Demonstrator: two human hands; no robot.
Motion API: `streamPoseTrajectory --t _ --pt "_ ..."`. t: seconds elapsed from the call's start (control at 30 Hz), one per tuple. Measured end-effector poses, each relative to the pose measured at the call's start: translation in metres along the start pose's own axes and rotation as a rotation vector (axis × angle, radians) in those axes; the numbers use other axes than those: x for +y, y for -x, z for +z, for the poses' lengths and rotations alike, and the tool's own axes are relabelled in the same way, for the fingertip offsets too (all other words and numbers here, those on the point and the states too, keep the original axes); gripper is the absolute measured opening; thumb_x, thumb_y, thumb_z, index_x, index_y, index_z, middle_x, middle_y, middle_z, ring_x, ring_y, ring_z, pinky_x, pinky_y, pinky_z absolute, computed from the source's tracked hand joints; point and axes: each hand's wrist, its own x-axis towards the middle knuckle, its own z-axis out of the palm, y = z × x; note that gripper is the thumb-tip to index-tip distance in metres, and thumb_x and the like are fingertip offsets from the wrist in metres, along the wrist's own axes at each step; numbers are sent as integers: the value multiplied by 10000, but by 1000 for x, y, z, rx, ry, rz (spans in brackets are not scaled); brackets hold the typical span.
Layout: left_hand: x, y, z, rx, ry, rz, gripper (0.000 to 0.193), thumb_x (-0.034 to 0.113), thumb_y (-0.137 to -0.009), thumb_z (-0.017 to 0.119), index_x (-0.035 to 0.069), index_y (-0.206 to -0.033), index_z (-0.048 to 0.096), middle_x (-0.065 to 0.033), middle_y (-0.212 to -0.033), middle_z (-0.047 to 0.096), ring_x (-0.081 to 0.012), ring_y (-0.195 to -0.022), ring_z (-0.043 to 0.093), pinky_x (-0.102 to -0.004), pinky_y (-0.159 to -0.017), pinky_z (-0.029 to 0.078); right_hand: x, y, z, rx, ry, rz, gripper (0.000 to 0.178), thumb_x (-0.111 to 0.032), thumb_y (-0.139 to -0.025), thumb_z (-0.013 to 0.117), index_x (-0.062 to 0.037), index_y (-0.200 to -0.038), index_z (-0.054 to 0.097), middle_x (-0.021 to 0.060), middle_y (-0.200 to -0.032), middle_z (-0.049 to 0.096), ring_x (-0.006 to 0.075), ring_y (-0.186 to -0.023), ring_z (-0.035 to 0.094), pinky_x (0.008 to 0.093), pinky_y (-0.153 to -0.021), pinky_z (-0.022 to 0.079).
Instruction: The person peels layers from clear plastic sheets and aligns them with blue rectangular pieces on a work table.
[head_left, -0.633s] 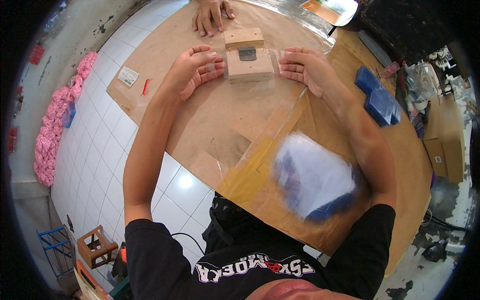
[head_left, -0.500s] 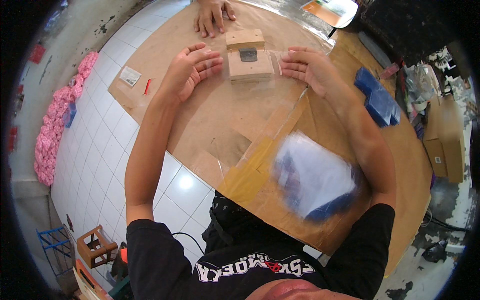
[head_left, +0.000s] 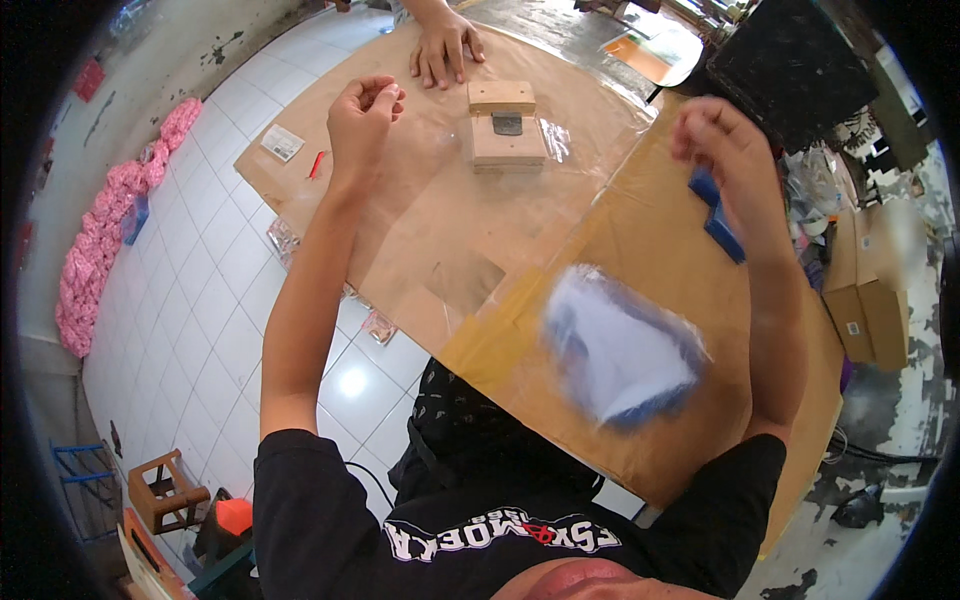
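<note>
My left hand (head_left: 362, 112) is raised at the far left of the table, its fingers curled and the thumb pressed against them. Whatever they hold, if anything, is too small to make out. My right hand (head_left: 722, 145) is up at the far right, above a blue block-shaped item (head_left: 722, 228); its bent fingers are smeared by motion. Between my hands sits a pale wooden block (head_left: 507, 148) with a raised wooden strip at its back and a dark grey patch in the middle. Neither hand touches it. Shiny clear plastic (head_left: 555, 140) lies beside the block.
Another person's hand (head_left: 447, 50) rests on the brown-covered table (head_left: 420, 215) at its far edge. Nearer me lies a blurred white-and-blue plastic-wrapped pile (head_left: 620, 345). A red stick (head_left: 317, 165) and a white label (head_left: 282, 143) lie far left. Cardboard boxes (head_left: 870, 285) stand right.
My hands have moved apart from the block's two sides, the right one swinging far right. The left fingers have gone from extended to curled. The view has shifted slightly.
</note>
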Motion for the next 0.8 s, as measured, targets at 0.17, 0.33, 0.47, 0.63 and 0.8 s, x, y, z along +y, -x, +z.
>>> streamPoseTrajectory --t 0.17,0.33,0.47,0.63,0.8 --pt "3 7 0 -52 -159 152 213 160 -952 651 -31 -1036 694 -81 -866 710 -120 -782 663 -252 -734 538 9 78 13 -124 126 121 155 -141 -962 637 -5 -1035 648 -4 -927 643 74 -853 605 242 -783 491" --pt "24 12 -8 -129 -304 33 255 194 -981 621 -45 -1020 703 -86 -855 711 -115 -785 663 -266 -728 531 21 127 -8 -90 276 174 196 -144 -954 658 18 -1063 646 3 -934 659 82 -869 618 244 -793 495" --pt "39 47 -3 -262 -318 149 233 170 -971 618 -47 -988 702 -94 -867 722 -131 -777 668 -276 -747 531 26 160 -13 -115 543 133 363 -262 -928 698 29 -1135 634 95 -1023 691 191 -962 652 325 -846 505" --pt "83 161 19 -599 -353 379 116 90 -872 700 12 -958 707 -95 -859 721 -190 -794 687 -312 -805 533 5 177 10 -231 997 -50 667 -479 -800 757 10 -1226 602 187 -1139 644 349 -1079 601 418 -929 472" --pt "101 227 43 -774 -273 529 155 126 -814 749 32 -923 691 -116 -891 674 -312 -884 660 -409 -833 510 -6 174 28 -264 1045 -68 685 -480 -735 792 -21 -1209 611 174 -1128 642 358 -1054 603 426 -906 477"
